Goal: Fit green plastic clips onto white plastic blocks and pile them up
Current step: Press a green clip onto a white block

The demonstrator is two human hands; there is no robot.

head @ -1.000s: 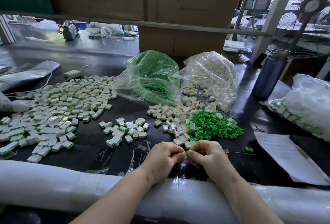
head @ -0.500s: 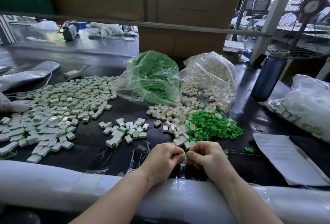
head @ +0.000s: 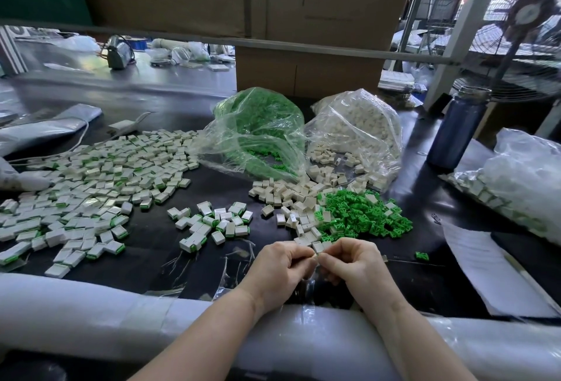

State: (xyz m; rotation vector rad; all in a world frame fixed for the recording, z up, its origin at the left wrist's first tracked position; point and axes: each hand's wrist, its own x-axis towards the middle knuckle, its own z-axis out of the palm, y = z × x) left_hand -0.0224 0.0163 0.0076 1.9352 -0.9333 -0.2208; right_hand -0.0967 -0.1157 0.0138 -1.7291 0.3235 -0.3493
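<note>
My left hand (head: 280,268) and my right hand (head: 353,265) meet fingertip to fingertip at the table's near edge, both closed around one small piece that is almost wholly hidden. Just beyond them lie loose white blocks (head: 291,195) and a heap of green clips (head: 361,213). A small cluster of fitted blocks (head: 212,222) sits left of centre. A wide spread of fitted blocks (head: 91,186) covers the left of the black table (head: 151,262). One stray green clip (head: 422,256) lies to my right.
An open bag of green clips (head: 261,128) and an open bag of white blocks (head: 358,128) stand behind the heaps. A blue bottle (head: 458,128), another filled bag (head: 522,180) and a paper sheet (head: 482,265) are at the right. A padded white roll (head: 91,313) lines the near edge.
The hands stay pressed together in the same spot. The speck of green seen between the fingertips earlier no longer shows.
</note>
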